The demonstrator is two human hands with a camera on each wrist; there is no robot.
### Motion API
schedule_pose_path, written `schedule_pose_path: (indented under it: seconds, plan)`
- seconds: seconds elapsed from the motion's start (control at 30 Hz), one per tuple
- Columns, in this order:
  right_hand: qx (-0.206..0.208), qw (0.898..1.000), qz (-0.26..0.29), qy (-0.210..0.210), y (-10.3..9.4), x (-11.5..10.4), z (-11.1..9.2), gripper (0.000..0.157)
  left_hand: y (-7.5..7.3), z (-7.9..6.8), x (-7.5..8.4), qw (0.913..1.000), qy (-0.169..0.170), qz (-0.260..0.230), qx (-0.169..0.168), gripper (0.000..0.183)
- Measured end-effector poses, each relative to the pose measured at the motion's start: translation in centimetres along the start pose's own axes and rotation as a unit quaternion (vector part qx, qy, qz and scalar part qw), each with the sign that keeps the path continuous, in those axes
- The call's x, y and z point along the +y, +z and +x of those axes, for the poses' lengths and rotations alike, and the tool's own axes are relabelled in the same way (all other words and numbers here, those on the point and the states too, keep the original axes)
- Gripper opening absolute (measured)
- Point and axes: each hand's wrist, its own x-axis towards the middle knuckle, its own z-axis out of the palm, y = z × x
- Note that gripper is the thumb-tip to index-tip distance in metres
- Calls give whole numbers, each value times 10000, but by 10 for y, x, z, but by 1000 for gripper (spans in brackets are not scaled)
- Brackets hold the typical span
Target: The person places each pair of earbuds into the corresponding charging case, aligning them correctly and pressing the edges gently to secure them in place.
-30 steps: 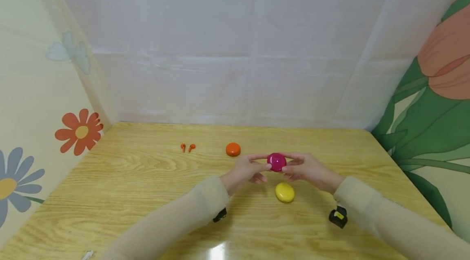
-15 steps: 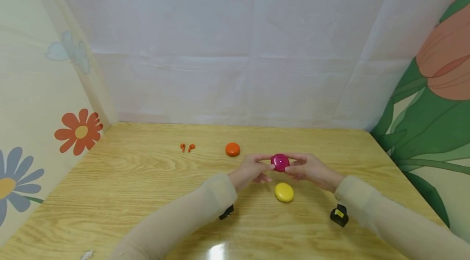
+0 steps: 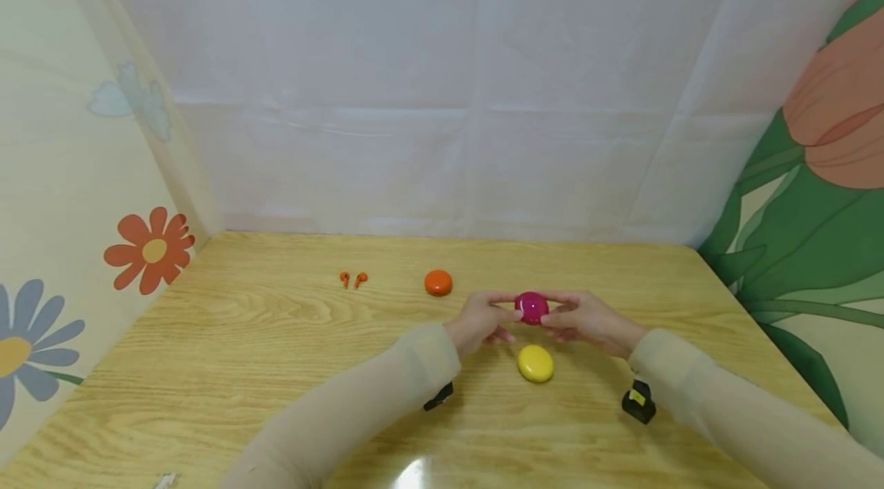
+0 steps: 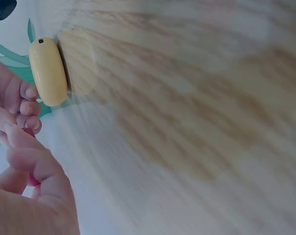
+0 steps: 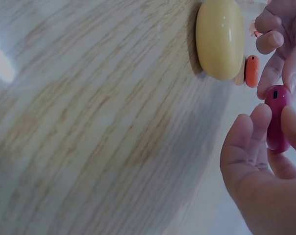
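Between both hands is a round, glossy magenta earbud case (image 3: 532, 308), raised over the table. My left hand (image 3: 483, 322) pinches its left side with thumb and finger, and my right hand (image 3: 588, 323) pinches the right side. A small port shows on the edge of the magenta case (image 5: 277, 117) in the right wrist view. Just below the hands in the head view lies a yellow earbud case (image 3: 535, 364). Fingers mostly hide the magenta case in the left wrist view, where the yellow case (image 4: 49, 72) stands out.
An orange earbud case (image 3: 438, 282) lies farther back on the wooden table (image 3: 276, 335). To its left are two orange earbuds (image 3: 361, 279). Black wrist cameras hang under the sleeves. A small white object (image 3: 165, 481) is at the front left edge of view.
The magenta case has shifted slightly right, still held by both hands. My left hand and forearm moved right with it; the right hand has barely moved.
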Motion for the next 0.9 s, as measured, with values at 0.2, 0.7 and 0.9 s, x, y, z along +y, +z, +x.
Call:
schedule_pose_path:
  seconds: [0.2, 0.7, 0.9]
  plan:
    - [-139, 9999, 32, -6, -1, 6, 2, 60, 5, 1, 0, 9996, -14, 239, 151, 33]
    - [-323, 9988, 99, 348, -4, 13, 5, 60, 2, 14, -4, 9963, -853, -86, -19, 32]
    - [-589, 9964, 326, 523, -14, 20, 11, 63, -1, 20, -6, 9929, -1141, -297, -179, 33]
